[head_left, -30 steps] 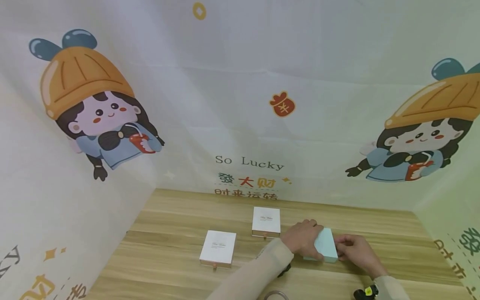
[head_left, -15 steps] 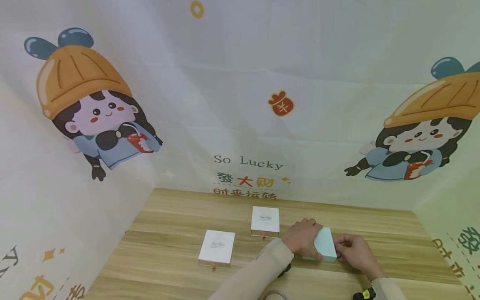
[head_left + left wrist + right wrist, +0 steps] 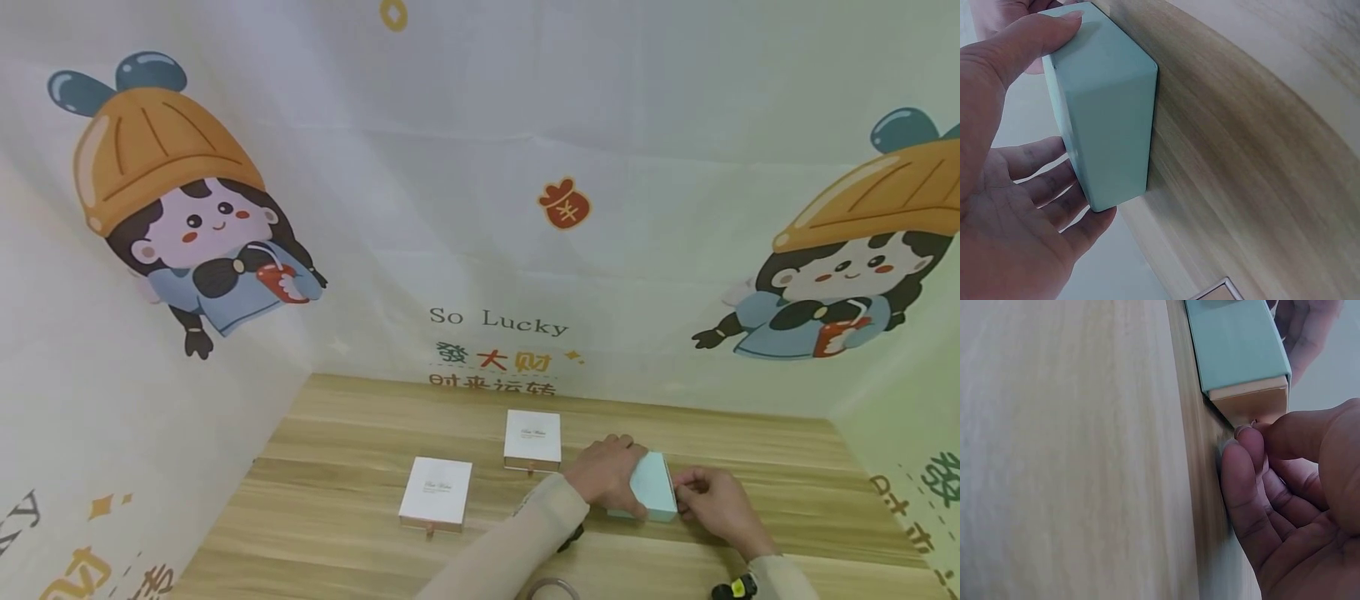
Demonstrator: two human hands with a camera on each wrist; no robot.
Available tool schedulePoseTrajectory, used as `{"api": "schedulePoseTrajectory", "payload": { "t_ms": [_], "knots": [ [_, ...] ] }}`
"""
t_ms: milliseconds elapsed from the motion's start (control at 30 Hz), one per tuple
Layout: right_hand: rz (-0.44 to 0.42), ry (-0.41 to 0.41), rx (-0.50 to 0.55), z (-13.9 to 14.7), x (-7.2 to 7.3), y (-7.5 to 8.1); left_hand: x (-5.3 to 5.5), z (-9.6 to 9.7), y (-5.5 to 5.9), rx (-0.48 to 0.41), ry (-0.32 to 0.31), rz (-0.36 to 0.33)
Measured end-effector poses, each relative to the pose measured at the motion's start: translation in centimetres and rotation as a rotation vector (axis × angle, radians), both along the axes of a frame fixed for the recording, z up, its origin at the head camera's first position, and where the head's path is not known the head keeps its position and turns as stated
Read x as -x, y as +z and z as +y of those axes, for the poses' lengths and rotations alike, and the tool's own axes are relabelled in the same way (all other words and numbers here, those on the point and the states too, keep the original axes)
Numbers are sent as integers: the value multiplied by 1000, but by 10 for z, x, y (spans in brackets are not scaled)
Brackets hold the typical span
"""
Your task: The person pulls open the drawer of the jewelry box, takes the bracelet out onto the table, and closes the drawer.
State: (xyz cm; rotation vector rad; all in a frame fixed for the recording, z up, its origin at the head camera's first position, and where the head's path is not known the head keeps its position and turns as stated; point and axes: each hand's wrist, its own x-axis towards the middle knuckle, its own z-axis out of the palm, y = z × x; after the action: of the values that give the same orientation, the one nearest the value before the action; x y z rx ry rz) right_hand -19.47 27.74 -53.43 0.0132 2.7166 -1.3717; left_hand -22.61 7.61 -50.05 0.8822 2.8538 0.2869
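A mint-green drawer box (image 3: 652, 487) lies on the wooden table, right of centre. My left hand (image 3: 609, 473) grips it from the left, thumb on the near side and fingers over the far side. In the left wrist view that thumb (image 3: 1041, 34) presses the green sleeve (image 3: 1110, 131). At the box's right end, my right hand (image 3: 716, 504) pinches a small pull tab with thumb and forefinger. The right wrist view shows the tan drawer front (image 3: 1250, 400) slightly out of the sleeve; the fingertips (image 3: 1250, 440) mostly hide the tab.
Two white drawer boxes with small tabs stand to the left, one nearer box (image 3: 437, 492) and one farther box (image 3: 532, 439). A round ring-shaped object (image 3: 553, 588) shows at the bottom edge. Printed cloth walls (image 3: 480, 208) enclose the table (image 3: 337, 433).
Both hands keep their hold on the green box in nearly the same place. The head view shifts only slightly.
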Motion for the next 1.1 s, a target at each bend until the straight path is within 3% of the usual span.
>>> {"api": "schedulePoseTrajectory", "payload": {
  "t_ms": [1100],
  "knots": [
    [30,-33,-91,24,-5,2,-1,0,1,18,24,-12]
  ]
}}
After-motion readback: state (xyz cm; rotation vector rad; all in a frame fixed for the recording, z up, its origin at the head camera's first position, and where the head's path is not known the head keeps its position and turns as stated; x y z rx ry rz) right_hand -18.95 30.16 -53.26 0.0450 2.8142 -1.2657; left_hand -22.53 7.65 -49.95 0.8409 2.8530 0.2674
